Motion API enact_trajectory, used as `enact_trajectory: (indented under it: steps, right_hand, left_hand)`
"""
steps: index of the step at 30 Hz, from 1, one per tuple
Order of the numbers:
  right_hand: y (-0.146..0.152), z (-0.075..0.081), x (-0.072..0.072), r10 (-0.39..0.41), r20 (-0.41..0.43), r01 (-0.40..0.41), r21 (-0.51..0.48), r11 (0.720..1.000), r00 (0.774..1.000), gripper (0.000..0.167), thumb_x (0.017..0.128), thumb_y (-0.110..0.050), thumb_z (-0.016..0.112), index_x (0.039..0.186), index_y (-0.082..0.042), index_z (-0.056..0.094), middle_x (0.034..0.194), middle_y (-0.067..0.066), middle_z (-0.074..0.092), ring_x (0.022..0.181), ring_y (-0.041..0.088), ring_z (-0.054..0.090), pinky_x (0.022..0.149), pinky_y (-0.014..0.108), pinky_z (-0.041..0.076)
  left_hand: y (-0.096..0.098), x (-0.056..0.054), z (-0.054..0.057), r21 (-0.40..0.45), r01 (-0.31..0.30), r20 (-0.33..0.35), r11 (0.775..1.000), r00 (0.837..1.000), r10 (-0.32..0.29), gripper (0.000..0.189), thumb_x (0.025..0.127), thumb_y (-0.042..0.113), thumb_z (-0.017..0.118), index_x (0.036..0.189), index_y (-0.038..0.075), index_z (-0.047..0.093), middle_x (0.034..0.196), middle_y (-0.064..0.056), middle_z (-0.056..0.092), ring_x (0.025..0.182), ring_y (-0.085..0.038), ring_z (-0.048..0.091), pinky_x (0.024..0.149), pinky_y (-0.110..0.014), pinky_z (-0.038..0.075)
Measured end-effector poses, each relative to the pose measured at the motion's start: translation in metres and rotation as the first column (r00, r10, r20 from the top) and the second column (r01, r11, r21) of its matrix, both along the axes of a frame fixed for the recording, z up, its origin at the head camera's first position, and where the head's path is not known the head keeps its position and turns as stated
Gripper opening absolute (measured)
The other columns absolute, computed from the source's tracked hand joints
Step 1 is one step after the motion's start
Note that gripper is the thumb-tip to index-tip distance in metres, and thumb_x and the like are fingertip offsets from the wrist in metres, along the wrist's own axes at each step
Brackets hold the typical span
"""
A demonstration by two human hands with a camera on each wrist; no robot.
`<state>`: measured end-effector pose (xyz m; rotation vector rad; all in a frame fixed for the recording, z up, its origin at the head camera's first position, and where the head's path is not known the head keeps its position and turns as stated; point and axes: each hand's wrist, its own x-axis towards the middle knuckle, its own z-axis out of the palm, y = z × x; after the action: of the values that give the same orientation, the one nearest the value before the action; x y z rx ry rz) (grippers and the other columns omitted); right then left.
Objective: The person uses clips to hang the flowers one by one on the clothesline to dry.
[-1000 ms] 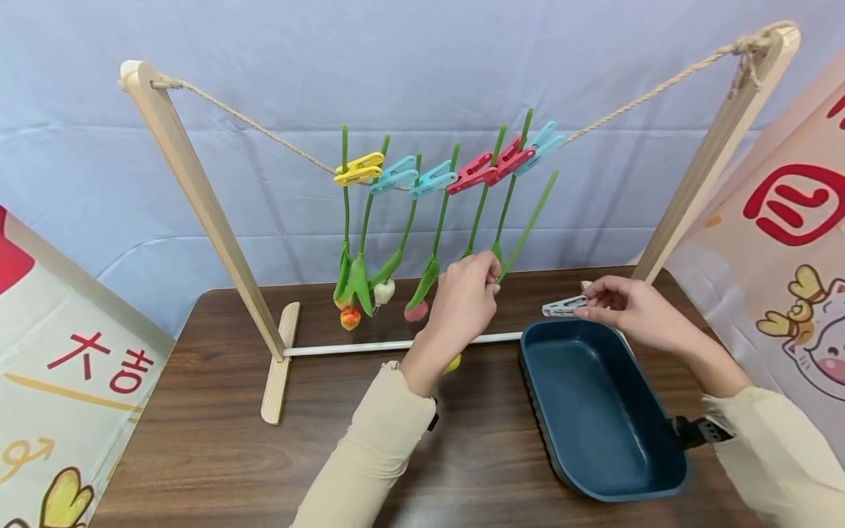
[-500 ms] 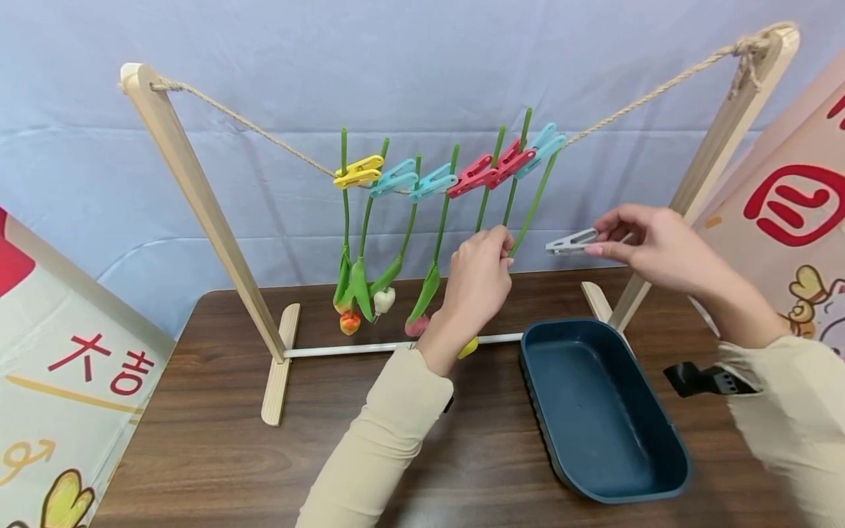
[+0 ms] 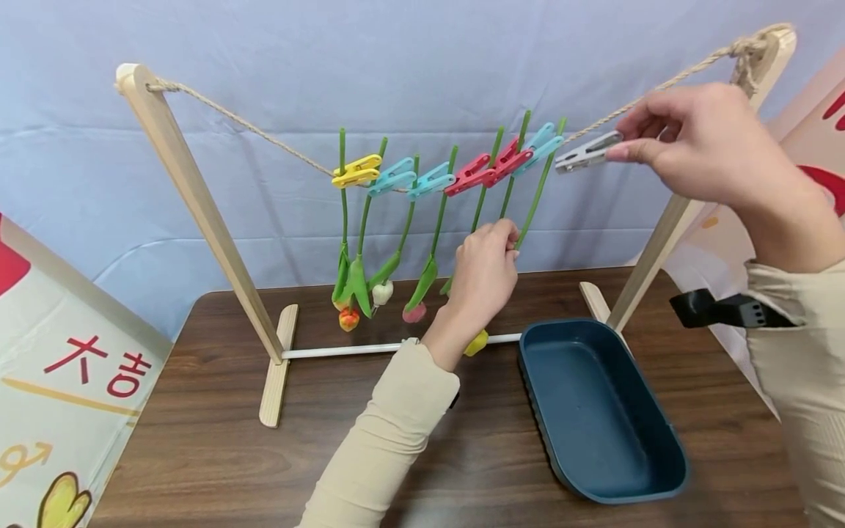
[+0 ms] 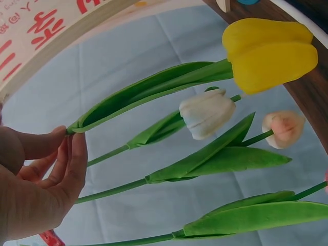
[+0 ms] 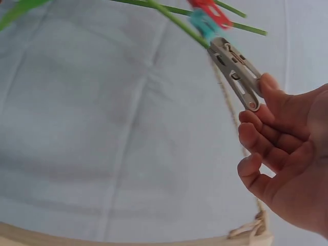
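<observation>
My left hand (image 3: 485, 271) pinches the green stem of a yellow tulip (image 4: 271, 56), whose flower hangs head down below the hand. The stem's top reaches up to the rope (image 3: 244, 119), beside the rightmost light-blue clothespin (image 3: 543, 147). With thumb and fingers my right hand (image 3: 706, 143) pinches a grey clothespin (image 3: 586, 152) by its handle end. In the right wrist view the tip of the grey clothespin (image 5: 236, 72) is close to the tulip stem; whether they touch I cannot tell. Several artificial tulips hang upside down from the rope under yellow, blue and red clothespins (image 3: 470, 174).
A wooden stand's left post (image 3: 198, 213) and right post (image 3: 650, 264) carry the sagging rope. A white bar (image 3: 350, 350) joins their feet. On the brown table (image 3: 218, 455) a dark blue tray (image 3: 594, 418) stands at the right. Pale cloth hangs behind.
My right hand has risen from above the tray to the rope with the grey clothespin. My left hand has lifted the yellow tulip slightly up and right, bringing its stem's top to the rope.
</observation>
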<state>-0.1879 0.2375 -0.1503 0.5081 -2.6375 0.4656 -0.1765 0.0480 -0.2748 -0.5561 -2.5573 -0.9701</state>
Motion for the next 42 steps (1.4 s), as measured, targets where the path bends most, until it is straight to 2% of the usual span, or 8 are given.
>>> enact_trajectory:
  steps: [7,11,16,20,23,29,35,42]
  right_hand:
    - [0.001,0.021,-0.018,-0.035,-0.039,0.036,0.030,0.999,0.999,0.017,0.082,-0.013,0.067,0.089,0.002,0.066,0.058,-0.035,0.040,0.053,-0.006,0.040,0.056,0.021,0.029]
    - [0.001,0.025,-0.024,-0.059,-0.060,0.062,0.065,0.996,0.997,0.015,0.085,-0.012,0.062,0.089,0.001,0.066,0.057,-0.037,0.036,0.056,-0.006,0.040,0.059,0.025,0.029]
    - [-0.006,0.027,-0.023,-0.044,-0.065,0.048,0.069,0.996,0.997,0.013,0.085,-0.008,0.059,0.086,0.002,0.067,0.057,-0.039,0.036,0.056,-0.011,0.040,0.058,0.023,0.030]
    - [-0.011,0.029,-0.020,-0.037,-0.047,0.042,0.115,0.992,0.998,0.012,0.084,-0.005,0.058,0.087,0.002,0.067,0.063,-0.010,0.062,0.055,-0.010,0.038,0.057,0.024,0.030]
    - [-0.011,0.030,-0.021,-0.022,-0.054,0.031,0.179,0.983,0.998,0.010,0.084,-0.007,0.061,0.086,0.001,0.067,0.075,0.016,0.066,0.054,-0.001,0.040,0.055,0.025,0.030]
    - [-0.012,0.027,-0.025,0.043,-0.041,-0.032,0.238,0.971,0.998,0.010,0.082,-0.009,0.064,0.080,0.001,0.065,0.068,0.012,0.062,0.056,0.015,0.042,0.051,0.024,0.030]
    - [-0.011,0.025,-0.024,0.048,0.001,-0.048,0.223,0.974,0.999,0.011,0.084,-0.010,0.064,0.079,-0.001,0.066,0.068,0.009,0.063,0.054,0.013,0.042,0.051,0.024,0.030]
    - [-0.016,0.022,-0.021,0.033,-0.006,-0.032,0.190,0.981,0.999,0.016,0.085,-0.013,0.064,0.078,0.002,0.067,0.064,0.009,0.061,0.051,0.011,0.040,0.050,0.024,0.029]
  left_hand:
    - [0.000,-0.001,0.000,0.019,0.003,-0.027,1.000,1.000,-0.003,0.009,0.085,0.007,0.063,0.094,0.005,0.063,0.083,-0.003,0.062,0.079,-0.014,0.058,0.070,-0.026,0.046]
    - [0.000,0.000,-0.001,0.027,0.010,-0.030,1.000,1.000,-0.010,0.010,0.085,0.007,0.063,0.095,0.004,0.063,0.083,-0.004,0.062,0.079,-0.014,0.058,0.071,-0.027,0.046]
    - [0.000,-0.001,-0.001,0.046,0.023,-0.031,0.999,0.999,-0.021,0.009,0.085,0.006,0.063,0.094,0.004,0.063,0.083,-0.005,0.062,0.079,-0.015,0.059,0.071,-0.030,0.046]
    - [0.000,-0.002,-0.001,0.040,0.013,-0.034,0.999,0.999,-0.011,0.009,0.086,0.007,0.062,0.094,0.004,0.064,0.083,-0.004,0.061,0.079,-0.015,0.059,0.070,-0.029,0.046]
    - [0.001,-0.002,-0.001,0.033,0.003,-0.038,0.999,0.999,-0.002,0.010,0.086,0.008,0.062,0.095,0.005,0.064,0.083,-0.003,0.062,0.079,-0.014,0.059,0.070,-0.028,0.046]
    - [0.002,-0.002,0.000,0.020,0.017,-0.064,1.000,0.998,-0.016,0.010,0.085,0.008,0.063,0.095,0.005,0.065,0.084,-0.003,0.064,0.078,-0.014,0.059,0.070,-0.027,0.047]
    - [0.001,-0.002,-0.002,0.016,0.053,-0.090,0.998,0.995,-0.051,0.010,0.084,0.005,0.064,0.094,0.003,0.066,0.083,-0.005,0.065,0.079,-0.016,0.061,0.070,-0.027,0.047]
    - [0.001,-0.003,-0.002,0.008,0.070,-0.107,0.998,0.992,-0.068,0.010,0.083,0.002,0.063,0.092,0.004,0.065,0.081,-0.005,0.065,0.078,-0.016,0.060,0.071,-0.028,0.047]
